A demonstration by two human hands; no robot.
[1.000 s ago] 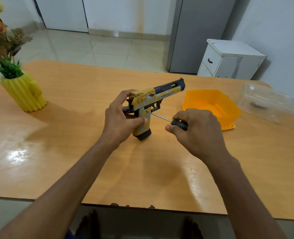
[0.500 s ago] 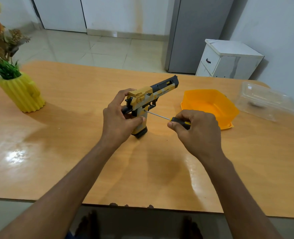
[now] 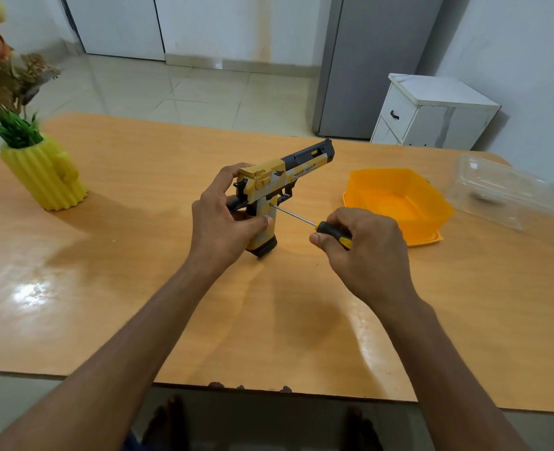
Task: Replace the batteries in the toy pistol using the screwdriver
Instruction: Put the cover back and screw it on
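1. My left hand (image 3: 223, 219) wraps the back of the toy pistol (image 3: 278, 183), thumb pressed on its grip.
2. The pistol stands with its butt on the table (image 3: 139, 288), barrel pointing up and away to the right.
3. My right hand (image 3: 363, 249) closes around the screwdriver (image 3: 304, 219) handle, fingers curled.
4. The screwdriver tip touches the grip's side.

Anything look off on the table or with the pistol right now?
Nothing stands out. The toy pistol stands butt-down in the left hand; the right hand holds the screwdriver to its grip.
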